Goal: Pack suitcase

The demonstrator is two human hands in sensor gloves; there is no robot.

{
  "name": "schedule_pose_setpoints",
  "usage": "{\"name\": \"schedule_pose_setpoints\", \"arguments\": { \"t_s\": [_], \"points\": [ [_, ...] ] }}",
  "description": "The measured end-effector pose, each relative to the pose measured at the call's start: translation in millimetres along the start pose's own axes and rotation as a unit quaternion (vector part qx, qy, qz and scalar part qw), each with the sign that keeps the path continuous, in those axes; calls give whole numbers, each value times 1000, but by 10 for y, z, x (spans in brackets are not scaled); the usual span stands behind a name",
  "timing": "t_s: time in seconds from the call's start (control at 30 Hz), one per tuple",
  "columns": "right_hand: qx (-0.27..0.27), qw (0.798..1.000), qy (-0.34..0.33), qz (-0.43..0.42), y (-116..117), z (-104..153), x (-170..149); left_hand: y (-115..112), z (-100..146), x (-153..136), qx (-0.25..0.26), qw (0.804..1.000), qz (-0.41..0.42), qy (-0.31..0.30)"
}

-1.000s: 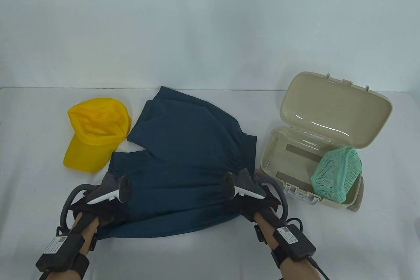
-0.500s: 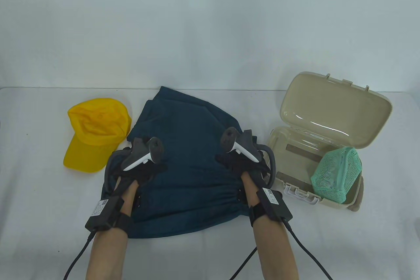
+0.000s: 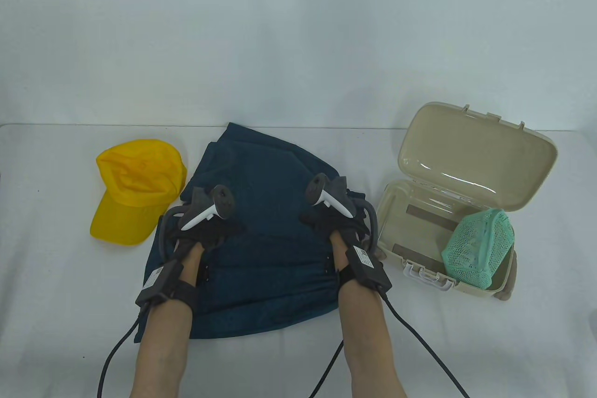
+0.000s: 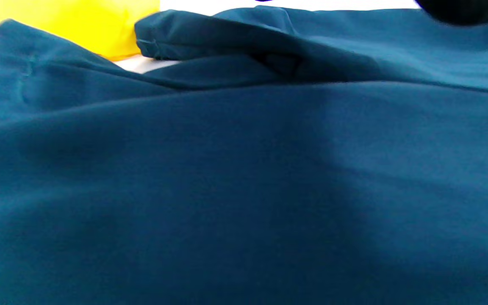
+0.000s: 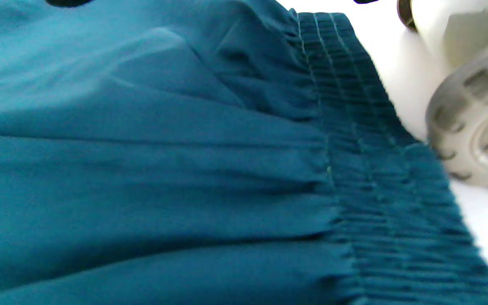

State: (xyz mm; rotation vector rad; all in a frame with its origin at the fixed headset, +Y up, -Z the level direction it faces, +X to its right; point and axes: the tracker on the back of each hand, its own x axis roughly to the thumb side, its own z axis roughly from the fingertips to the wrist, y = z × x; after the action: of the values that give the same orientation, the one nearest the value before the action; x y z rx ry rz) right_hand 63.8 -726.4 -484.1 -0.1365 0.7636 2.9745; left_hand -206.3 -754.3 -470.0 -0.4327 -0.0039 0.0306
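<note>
Dark teal shorts [image 3: 270,183] lie spread in the middle of the table, with the gathered waistband [image 5: 354,140] on the right. My left hand [image 3: 210,232] lies palm down on their left part. My right hand [image 3: 322,223] lies palm down near the waistband. Trackers cover most of both hands' fingers, and the fabric [image 4: 244,169] under them lies flat. The beige suitcase [image 3: 387,239] stands at the right with its lid [image 3: 475,160] up. A green mesh pouch [image 3: 480,248] leans in its right end. A yellow cap [image 3: 133,188] lies to the left of the shorts.
A suitcase wheel [image 5: 472,127] sits just right of the waistband. Cables trail from both wrists to the table's near edge. White tabletop runs behind the shorts to a pale wall.
Both hands have moved from the shorts' near corners forward onto the middle of the fabric. In the last half second they drew slightly closer together. The near part of the shorts now lies flatter.
</note>
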Motion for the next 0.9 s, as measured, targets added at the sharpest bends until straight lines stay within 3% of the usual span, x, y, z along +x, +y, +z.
{"name": "schedule_pose_setpoints", "arguments": {
  "t_s": [0.2,0.27,0.57,0.7,0.9],
  "points": [
    [47,999,12,6,182,-190,-49,-171,-92,-77,-29,999,-5,13],
    [39,999,16,8,199,-225,-44,-213,-94,-134,-37,999,10,19],
    [36,999,21,5,145,-252,-84,-130,-60,-166,-32,999,0,22],
    [15,1000,-3,22,16,-122,-74,44,176,-139,-3,999,-46,2],
    [-64,991,-107,37,-171,503,-39,309,838,-184,40,996,-59,-45]
  ]
}}
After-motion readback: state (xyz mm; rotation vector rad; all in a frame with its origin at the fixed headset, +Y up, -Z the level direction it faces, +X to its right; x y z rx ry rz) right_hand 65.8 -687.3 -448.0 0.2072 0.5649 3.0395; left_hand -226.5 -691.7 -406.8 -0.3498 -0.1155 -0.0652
